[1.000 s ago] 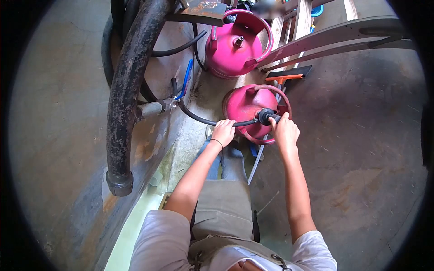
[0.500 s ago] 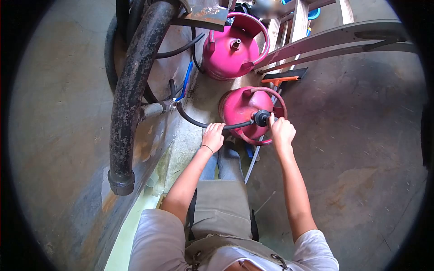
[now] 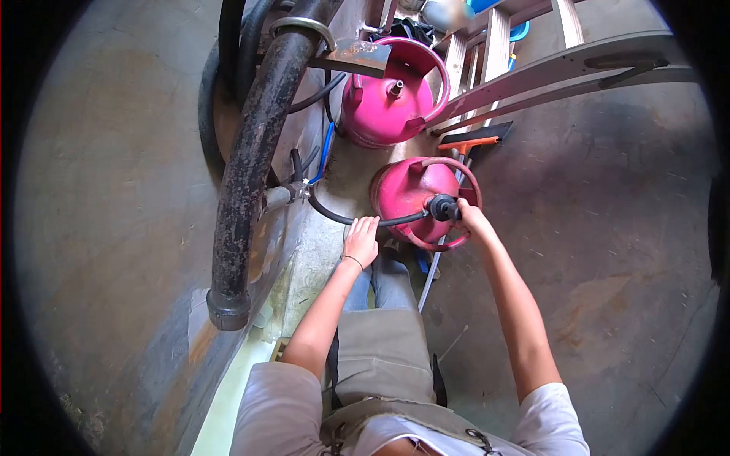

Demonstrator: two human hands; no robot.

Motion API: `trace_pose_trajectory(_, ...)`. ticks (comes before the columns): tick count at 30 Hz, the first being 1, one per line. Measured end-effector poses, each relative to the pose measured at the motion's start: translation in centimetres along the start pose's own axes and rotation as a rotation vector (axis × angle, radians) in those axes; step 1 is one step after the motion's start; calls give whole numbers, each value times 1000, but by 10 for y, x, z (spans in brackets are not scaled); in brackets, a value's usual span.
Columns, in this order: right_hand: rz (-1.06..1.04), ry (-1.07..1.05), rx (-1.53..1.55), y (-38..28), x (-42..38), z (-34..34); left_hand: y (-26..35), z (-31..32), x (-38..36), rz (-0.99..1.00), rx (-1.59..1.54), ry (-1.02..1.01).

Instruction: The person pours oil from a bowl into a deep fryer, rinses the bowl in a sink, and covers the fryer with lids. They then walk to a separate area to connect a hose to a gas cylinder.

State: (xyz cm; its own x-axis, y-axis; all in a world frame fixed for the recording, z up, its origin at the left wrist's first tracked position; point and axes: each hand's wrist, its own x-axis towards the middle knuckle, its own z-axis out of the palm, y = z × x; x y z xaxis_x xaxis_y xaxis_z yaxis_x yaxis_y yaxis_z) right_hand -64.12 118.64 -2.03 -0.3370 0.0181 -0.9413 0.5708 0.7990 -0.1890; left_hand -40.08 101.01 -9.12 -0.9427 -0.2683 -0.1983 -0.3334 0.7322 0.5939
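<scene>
A pink gas cylinder (image 3: 403, 186) stands upright in front of my legs, with a curved collar around its top. On its valve sits a black gas regulator (image 3: 441, 207), joined to a black rubber hose (image 3: 332, 216) that curves away to a pipe fitting at the left. My left hand (image 3: 361, 242) is closed over the hose, short of the regulator. My right hand (image 3: 473, 217) grips the regulator's outer end from the right side; part of the fingers is hidden.
Behind stands a second pink cylinder (image 3: 380, 114) with a bare valve. A thick black pipe (image 3: 258, 144) juts out at the left, near a blue-handled valve (image 3: 322, 154). A ladder (image 3: 547, 80) leans at the right, beside an orange squeegee (image 3: 469, 143).
The view has shifted slightly, so the cylinders and pipe appear lower and the pipe further right. Both hands keep their places at the hose and regulator; my right hand sits slightly lower around the regulator.
</scene>
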Motion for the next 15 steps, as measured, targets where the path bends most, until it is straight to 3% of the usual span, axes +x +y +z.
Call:
trace_pose_trajectory(2,202,-282,695,3,-6,1,3,-1,1,-17,-7,3)
trace_pose_trajectory(4,277,-362,969,1,-11,8,4,0,-1,-18,-13,9)
trace_pose_trajectory(6,247,-275,975,6,-7,12,2,2,3,-25,-11,20)
trace_pose_trajectory(8,-14,-70,210,13,-3,0,0,5,1,-32,-10,19)
trace_pose_trajectory(9,-381,504,-423,18,9,2,0,5,1,-33,-7,19)
trace_pose_trajectory(10,-509,554,-700,-16,-55,12,-1,5,1,-34,-10,14)
trace_pose_trajectory(12,-893,344,-1253,-22,-70,7,-1,5,-1,-35,-16,2)
trace_pose_trajectory(13,-890,342,-1250,-26,-71,7,0,6,-1,-34,-15,-2)
trace_pose_trajectory(15,-607,185,-1218,-37,-70,8,0,7,-1,-27,-6,10)
